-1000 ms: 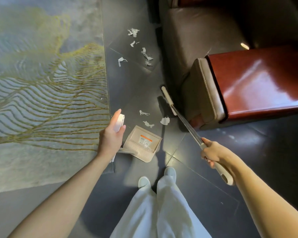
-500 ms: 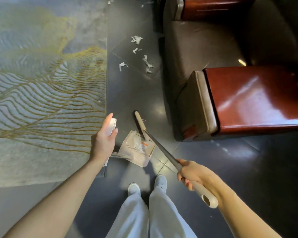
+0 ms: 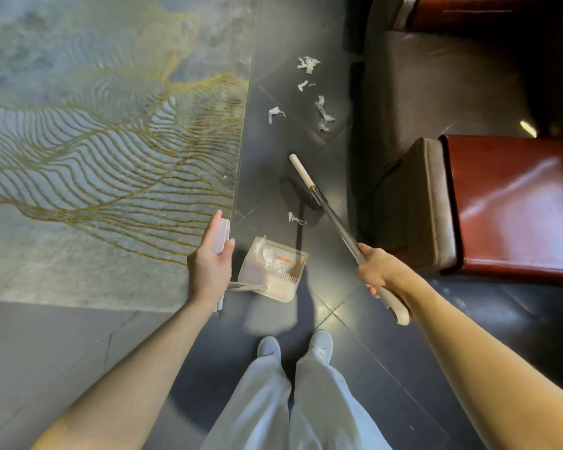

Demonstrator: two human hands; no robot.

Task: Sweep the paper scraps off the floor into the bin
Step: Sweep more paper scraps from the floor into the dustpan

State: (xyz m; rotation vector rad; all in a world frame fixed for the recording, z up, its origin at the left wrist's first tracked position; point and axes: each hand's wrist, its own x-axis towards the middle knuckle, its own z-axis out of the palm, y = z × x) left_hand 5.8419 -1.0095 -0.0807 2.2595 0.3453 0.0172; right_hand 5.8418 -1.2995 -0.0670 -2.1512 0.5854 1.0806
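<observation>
One paper scrap (image 3: 294,218) is lying on the dark tile floor (image 3: 273,141), dead ahead of you and roughly midway between your hands. Your right hand (image 3: 376,271) is wrapping its fingers round the broom shaft (image 3: 335,222), close to the pale grip end. The shaft's long axis is running forward and leftward from that hand. The broom head (image 3: 301,178) is sitting just beyond the scrap, bristles facing back at you. Your left hand (image 3: 210,264) is clasping the flat top of the pan handle (image 3: 222,230) between thumb and fingers, holding the dustpan (image 3: 273,271) upright beside the rug (image 3: 111,141) edge. The pan's open lip appears to be facing away from you, towards the scrap, with white paper already showing inside. So the scrap is lying between bristles and lip, near both but touching neither. Judgement: a short draw of the broom towards you is looking like the move, and the right hand is doing that work. Farther scraps (image 3: 320,108) are lying well beyond the broom, close along the leather seat (image 3: 436,92). No separate bin is showing.
</observation>
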